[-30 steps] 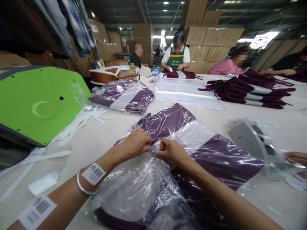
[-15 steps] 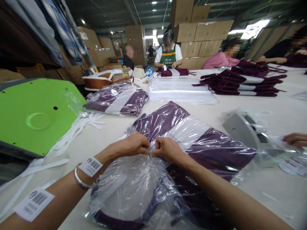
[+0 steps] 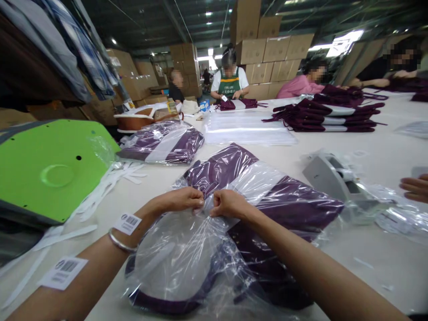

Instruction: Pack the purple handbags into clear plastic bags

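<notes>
A folded dark purple garment (image 3: 294,199) with a pale band (image 3: 256,180) round it lies inside a clear plastic bag (image 3: 174,249) in front of me. My left hand (image 3: 187,199) is closed in a pinch on the bag's plastic. Close beside it, my right hand (image 3: 229,205) pinches the same plastic, with a small gap between the two fists. A purple strap (image 3: 167,305) curves in a loop under the film below my hands. Two barcode stickers (image 3: 129,223) are on my left forearm, one on each side of a silver bangle (image 3: 121,241).
Another bagged purple garment (image 3: 163,142) lies beyond, beside flat clear bags (image 3: 245,127). Folded purple garments (image 3: 334,117) are stacked at the back right. A grey tape dispenser (image 3: 326,176) and a co-worker's hand (image 3: 414,187) are at right. At left are a green panel (image 3: 56,151) and white strips (image 3: 100,191).
My hands keep their pinch on the bag, with the gap between them slightly wider. The co-worker's hand at right has come away from the plastic near the dispenser. The view has shifted a little.
</notes>
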### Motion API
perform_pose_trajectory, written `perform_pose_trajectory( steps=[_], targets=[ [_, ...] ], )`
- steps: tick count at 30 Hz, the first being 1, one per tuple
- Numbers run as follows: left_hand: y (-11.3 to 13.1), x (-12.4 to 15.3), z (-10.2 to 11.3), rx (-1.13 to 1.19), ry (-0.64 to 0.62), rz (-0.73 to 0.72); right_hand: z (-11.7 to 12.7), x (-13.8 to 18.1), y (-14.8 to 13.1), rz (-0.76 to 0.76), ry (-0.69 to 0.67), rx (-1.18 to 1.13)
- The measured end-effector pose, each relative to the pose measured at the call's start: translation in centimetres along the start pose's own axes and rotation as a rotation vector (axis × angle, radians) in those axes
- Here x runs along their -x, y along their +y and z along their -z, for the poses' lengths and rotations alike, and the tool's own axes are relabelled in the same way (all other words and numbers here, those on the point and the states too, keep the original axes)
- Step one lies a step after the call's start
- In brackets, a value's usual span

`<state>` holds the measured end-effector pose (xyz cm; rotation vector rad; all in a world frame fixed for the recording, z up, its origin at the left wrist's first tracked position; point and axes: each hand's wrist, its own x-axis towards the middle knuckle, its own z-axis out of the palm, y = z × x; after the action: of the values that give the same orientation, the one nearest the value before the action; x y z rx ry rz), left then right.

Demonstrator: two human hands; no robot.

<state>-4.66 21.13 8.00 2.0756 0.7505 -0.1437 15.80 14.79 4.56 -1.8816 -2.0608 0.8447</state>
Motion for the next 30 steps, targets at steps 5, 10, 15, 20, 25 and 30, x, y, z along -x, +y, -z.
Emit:
perform_pose_trajectory(
  steps=[5,10,15,20,25,30],
  targets=[
    [0.1,0.6,-0.2,0.063,0.022,-0.008,-0.2,0.2,-0.1,-0.010,0.013,0.023],
    [0.2,0.2,-0.1,-0.039,0.013,0.113,-0.3,0.1,0.2,0.010,0.018,0.002],
    [-0.2,-0.2,-0.8,-0.002,0.039,0.100,-0.3,0.0,0.3,0.013,0.017,-0.001],
    [-0.4,0.4,-0.6,0.109,0.023,0.076,-0.2,0.2,0.2,0.002,0.010,0.020],
    [0.0,0.4,0.8,-0.066,0.029,0.153,-0.2,0.2,0.0,-0.017,0.018,0.045],
    [-0.3,1.4,2.5,-0.053,-0.032,0.188,-0.1,0.3,-0.2,-0.019,0.009,0.046]
  ],
)
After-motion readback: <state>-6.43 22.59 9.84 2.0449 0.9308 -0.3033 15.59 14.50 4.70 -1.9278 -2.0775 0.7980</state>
